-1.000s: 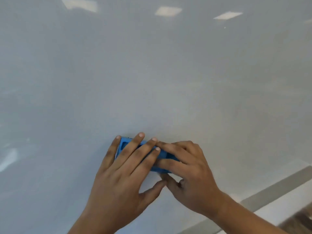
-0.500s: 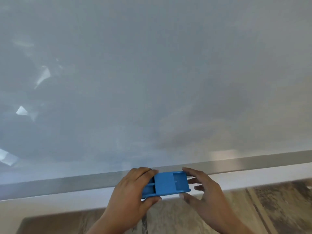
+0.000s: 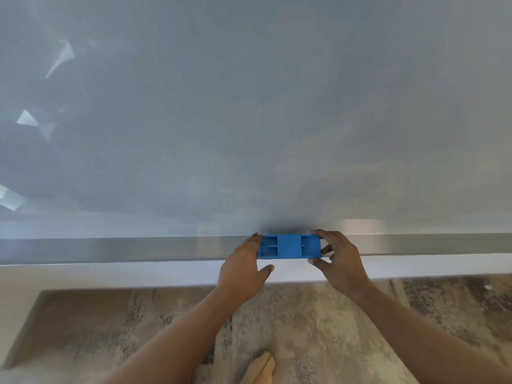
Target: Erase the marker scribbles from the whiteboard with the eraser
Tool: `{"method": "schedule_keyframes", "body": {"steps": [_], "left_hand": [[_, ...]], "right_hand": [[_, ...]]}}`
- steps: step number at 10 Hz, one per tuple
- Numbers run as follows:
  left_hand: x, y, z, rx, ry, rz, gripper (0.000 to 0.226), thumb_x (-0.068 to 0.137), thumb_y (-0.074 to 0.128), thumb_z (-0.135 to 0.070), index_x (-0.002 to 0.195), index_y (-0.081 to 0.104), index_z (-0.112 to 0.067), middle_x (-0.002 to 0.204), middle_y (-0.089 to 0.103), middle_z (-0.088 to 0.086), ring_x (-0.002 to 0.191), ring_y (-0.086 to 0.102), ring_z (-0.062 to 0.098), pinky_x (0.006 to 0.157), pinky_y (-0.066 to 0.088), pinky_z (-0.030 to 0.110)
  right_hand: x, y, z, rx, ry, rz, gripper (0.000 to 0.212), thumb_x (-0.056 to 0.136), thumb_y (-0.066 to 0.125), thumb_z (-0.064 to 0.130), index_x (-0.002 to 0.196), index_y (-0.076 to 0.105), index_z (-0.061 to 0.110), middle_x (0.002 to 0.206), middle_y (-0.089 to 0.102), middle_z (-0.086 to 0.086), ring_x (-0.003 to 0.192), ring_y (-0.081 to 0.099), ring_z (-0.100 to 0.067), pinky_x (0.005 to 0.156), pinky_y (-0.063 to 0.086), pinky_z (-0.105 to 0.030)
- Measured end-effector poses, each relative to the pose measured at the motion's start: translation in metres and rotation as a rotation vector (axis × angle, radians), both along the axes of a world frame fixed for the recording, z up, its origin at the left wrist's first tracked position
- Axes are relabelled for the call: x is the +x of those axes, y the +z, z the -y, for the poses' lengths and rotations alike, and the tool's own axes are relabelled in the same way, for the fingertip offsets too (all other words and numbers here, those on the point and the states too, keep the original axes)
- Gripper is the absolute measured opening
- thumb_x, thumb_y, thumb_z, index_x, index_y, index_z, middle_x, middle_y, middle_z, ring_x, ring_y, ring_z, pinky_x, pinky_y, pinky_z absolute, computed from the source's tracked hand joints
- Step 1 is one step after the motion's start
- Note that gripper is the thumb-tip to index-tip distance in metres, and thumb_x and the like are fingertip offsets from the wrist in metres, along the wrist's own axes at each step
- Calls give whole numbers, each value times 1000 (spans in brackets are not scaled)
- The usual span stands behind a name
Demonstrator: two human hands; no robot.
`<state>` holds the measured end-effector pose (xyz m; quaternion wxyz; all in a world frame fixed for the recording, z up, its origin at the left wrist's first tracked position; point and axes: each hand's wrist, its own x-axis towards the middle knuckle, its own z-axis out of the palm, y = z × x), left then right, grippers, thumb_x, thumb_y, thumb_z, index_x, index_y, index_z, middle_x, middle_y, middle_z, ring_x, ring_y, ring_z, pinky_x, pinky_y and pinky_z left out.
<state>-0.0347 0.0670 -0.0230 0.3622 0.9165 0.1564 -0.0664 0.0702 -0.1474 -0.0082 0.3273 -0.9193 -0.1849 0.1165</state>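
The blue plastic eraser (image 3: pixel 289 246) lies flat on the metal ledge (image 3: pixel 124 250) at the bottom edge of the whiteboard (image 3: pixel 249 120). My left hand (image 3: pixel 243 268) touches the eraser's left end with its fingertips, thumb spread below. My right hand (image 3: pixel 339 260) pinches the right end between fingers on top and thumb underneath. The whiteboard surface shows no marker scribbles, only pale reflections of lights at the left.
Below the ledge runs a white wall strip (image 3: pixel 110 275), then a mottled wood-look floor (image 3: pixel 304 328). A tan foot or shoe tip (image 3: pixel 260 367) shows at the bottom centre.
Both hands have carried the eraser down from the board surface to the bottom ledge. The left hand has loosened from a full grasp to touching the end.
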Motion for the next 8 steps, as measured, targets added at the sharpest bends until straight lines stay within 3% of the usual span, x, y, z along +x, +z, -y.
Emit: {"method": "schedule_keyframes", "body": {"steps": [1,2,3,4,5,6,7,8], "left_hand": [[10,-6,5,-91,62,-29,74,93,63,-43,155,27,-23,156,40,-5,140,40,16,114,39,37],[14,-11,9,-89,65,-36,72,94,61,-44,154,29,-22,157,38,-5,141,39,15,115,36,35],[12,-16,14,13,4,-45,69,94,57,-48,154,28,-27,162,27,-10,144,34,13,113,35,34],[5,-22,14,230,-118,-29,66,97,49,-50,154,27,-24,166,14,-6,150,22,16,118,28,36],[-4,-30,12,498,-292,-26,70,102,34,-50,158,7,-17,167,-5,3,153,-9,19,121,-6,38],[-10,-34,11,615,-369,-71,73,103,26,-52,156,-7,-13,165,-16,6,150,-22,20,116,-19,40],[-7,-31,13,644,-406,-99,76,103,25,-52,156,-9,-11,165,-16,8,151,-21,23,117,-17,42],[-9,-28,6,655,-421,-75,78,102,28,-52,156,-13,-11,163,-23,7,149,-25,22,117,-19,42]], "right_hand": [[8,-10,0,-4,-26,-4,63,72,87,6,129,62,19,115,60,2,81,62,-9,67,41,-2],[12,-17,1,-3,-47,-12,64,74,86,6,131,61,21,114,61,1,81,62,-6,68,42,-1],[10,-23,2,21,-91,-28,63,77,84,6,133,60,24,114,64,0,83,63,-3,68,45,0],[3,-24,5,40,-117,-8,60,82,80,9,136,56,21,127,61,0,95,65,-6,84,53,-12],[-8,-29,10,-262,68,117,57,90,72,34,141,53,17,145,54,2,128,55,-17,110,46,-35],[-17,-35,12,-432,154,159,65,94,62,49,148,46,16,152,49,1,141,42,-18,119,35,-38],[-20,-36,8,-455,164,169,71,95,61,47,153,35,15,158,39,0,146,35,-19,121,32,-39],[-29,-40,10,-496,147,143,86,95,61,46,159,12,15,168,15,-1,153,21,-20,122,27,-38]]}}
